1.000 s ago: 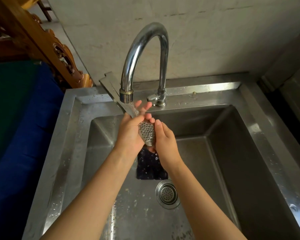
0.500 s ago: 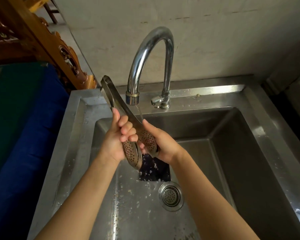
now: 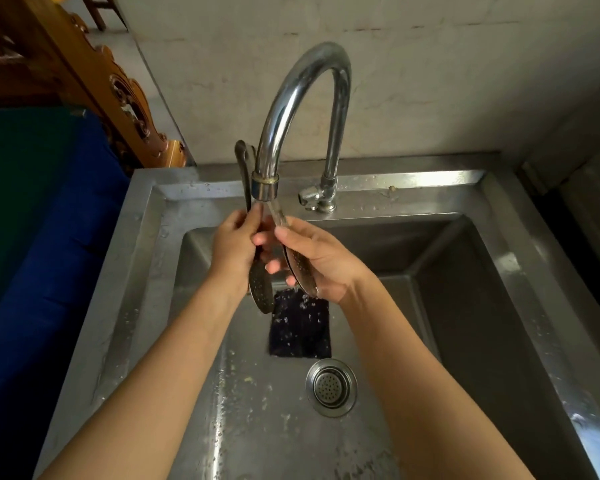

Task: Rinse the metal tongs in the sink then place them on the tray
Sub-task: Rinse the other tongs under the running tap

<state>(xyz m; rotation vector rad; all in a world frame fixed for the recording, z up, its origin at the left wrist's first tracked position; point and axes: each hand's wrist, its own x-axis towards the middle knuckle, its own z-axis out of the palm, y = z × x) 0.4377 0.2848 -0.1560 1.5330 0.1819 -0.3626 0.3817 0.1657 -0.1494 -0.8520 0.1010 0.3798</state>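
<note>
Curling round 1 arm of the perforated, spoon-ended steel tongs (image 3: pixel 259 289), the left hand (image 3: pixel 232 247) grips it, while the right hand (image 3: pixel 326 263) pinches the other arm between thumb and fingers. The 2 heads are held apart under water running from the curved chrome tap (image 3: pixel 291 95). They hang over the wet stainless-steel sink (image 3: pixel 471 306), above a dark rectangular pad (image 3: pixel 300 336) and round drain strainer (image 3: pixel 330 386). Behind is a pale plastered wall (image 3: pixel 430 64); at left, blue cloth (image 3: pixel 49 254) and carved wooden furniture (image 3: pixel 132 109). Compared with 0.5 s ago, the tongs stand more upright, their hinge end behind the spout.
</note>
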